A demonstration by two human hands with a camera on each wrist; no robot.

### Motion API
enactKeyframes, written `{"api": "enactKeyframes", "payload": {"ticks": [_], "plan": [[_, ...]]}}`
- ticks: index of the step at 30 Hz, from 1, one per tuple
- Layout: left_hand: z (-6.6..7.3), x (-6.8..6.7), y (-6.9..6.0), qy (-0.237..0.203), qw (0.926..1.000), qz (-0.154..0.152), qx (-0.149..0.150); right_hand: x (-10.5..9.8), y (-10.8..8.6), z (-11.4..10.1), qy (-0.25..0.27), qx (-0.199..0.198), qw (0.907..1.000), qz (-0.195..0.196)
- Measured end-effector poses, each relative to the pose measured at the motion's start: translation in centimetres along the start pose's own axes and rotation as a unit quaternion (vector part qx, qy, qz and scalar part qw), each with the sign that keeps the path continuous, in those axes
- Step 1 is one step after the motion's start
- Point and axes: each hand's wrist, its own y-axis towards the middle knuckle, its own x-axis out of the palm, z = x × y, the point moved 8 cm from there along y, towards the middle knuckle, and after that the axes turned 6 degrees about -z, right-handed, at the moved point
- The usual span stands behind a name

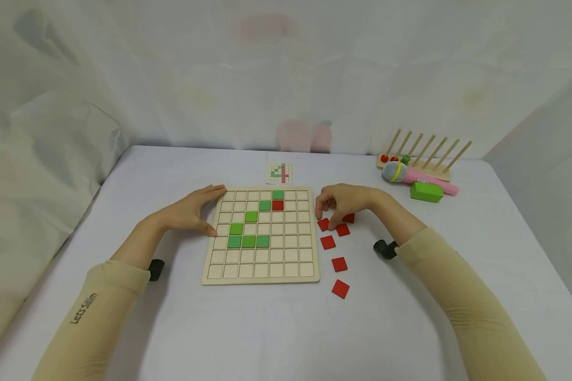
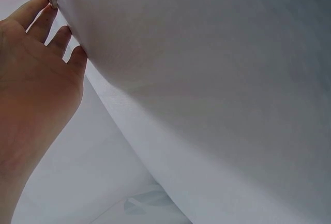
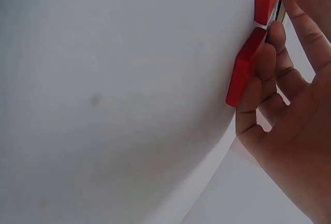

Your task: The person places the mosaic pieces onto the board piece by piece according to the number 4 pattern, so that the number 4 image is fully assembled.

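Observation:
A wooden grid board (image 1: 262, 270) lies on the table, with several green tiles (image 1: 251, 216) and one red tile (image 1: 277, 205) in its squares. At the board's left edge rests my left hand (image 1: 188, 211), its thumb and fingers spread apart. The left wrist view shows its fingertips by the board's edge. To the right of the board, my right hand (image 1: 345, 200) has its thumb and index finger on either side of a red square tile (image 1: 323, 225), pinching it at the table. Several more loose red tiles (image 1: 339, 264) lie beneath and near this hand.
Behind the board lies a small pattern card (image 1: 279, 173) with green and red squares. At the back right are a wooden peg stand (image 1: 438, 170), a pink toy microphone (image 1: 421, 178) and a green block (image 1: 426, 192). White cloth (image 1: 195, 79) hangs behind the table.

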Motion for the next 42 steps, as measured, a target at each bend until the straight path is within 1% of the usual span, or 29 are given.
{"api": "enactKeyframes", "payload": {"ticks": [7,15,19,26,31,42], "plan": [[0.0,0.0,0.1,-0.005,1.0,0.001,0.0,0.0,-0.1,0.0,-0.013,0.008,0.9999,0.002],[0.2,-0.1,-0.1,-0.007,1.0,0.002,-0.001,-0.2,-0.1,-0.1,-0.019,0.001,0.9998,0.003],[0.1,0.0,-0.1,-0.007,1.0,0.001,0.0,-0.4,-0.2,0.0,-0.018,0.005,0.9997,0.015],[0.1,0.0,-0.1,-0.011,0.9999,0.0,0.002,-1.1,-0.3,-0.1,-0.017,-0.003,0.9988,0.046],[0.1,0.0,-0.2,-0.009,1.0,0.001,0.0,-1.5,-0.2,0.0,-0.003,-0.001,0.9987,0.052],[0.1,0.0,-0.1,-0.002,1.0,0.001,0.001,-2.3,-0.1,-1.3,0.012,-0.042,0.9971,0.063]]}}
